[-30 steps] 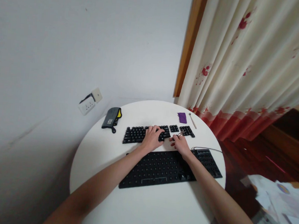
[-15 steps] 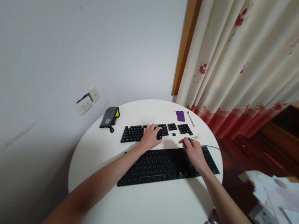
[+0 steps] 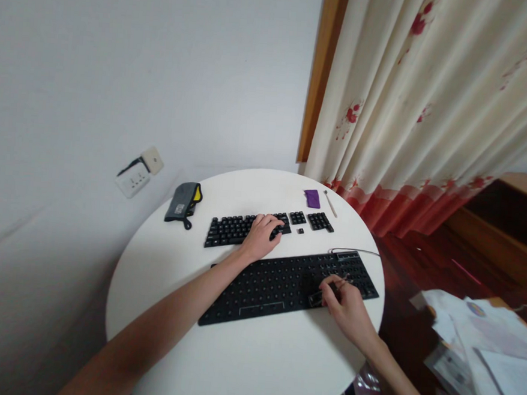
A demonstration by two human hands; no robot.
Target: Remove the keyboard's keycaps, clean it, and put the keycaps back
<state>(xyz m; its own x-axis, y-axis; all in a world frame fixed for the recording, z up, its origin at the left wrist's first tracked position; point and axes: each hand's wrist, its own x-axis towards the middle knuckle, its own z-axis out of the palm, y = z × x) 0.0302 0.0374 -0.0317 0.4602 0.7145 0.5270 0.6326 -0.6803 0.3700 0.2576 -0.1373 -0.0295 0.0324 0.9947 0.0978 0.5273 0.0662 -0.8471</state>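
A black keyboard [image 3: 261, 287] with most of its keycaps off lies on the round white table [image 3: 256, 365]. Behind it the removed keycaps [image 3: 229, 230] are laid out in rows, and my left hand [image 3: 261, 236] rests on their right end with its fingers curled down onto them. My right hand [image 3: 349, 303] is pinched on a thin wire keycap puller over the keyboard's front right area, right beside a long key [image 3: 317, 297] still on the board. A single loose keycap [image 3: 300, 231] sits between the rows and the keyboard.
Two smaller keycap groups [image 3: 320, 221], a purple cloth [image 3: 312, 198] and a thin stick [image 3: 330, 203] lie at the back. A grey and yellow pouch [image 3: 182, 201] is back left. The keyboard cable [image 3: 354, 251] curls right. Papers [image 3: 483, 345] lie off the table at the right, below the curtain [image 3: 409, 111].
My right hand moved from the back keycap groups toward me, down to the keyboard's front right. A single keycap now lies by the rows. My left hand stayed put.
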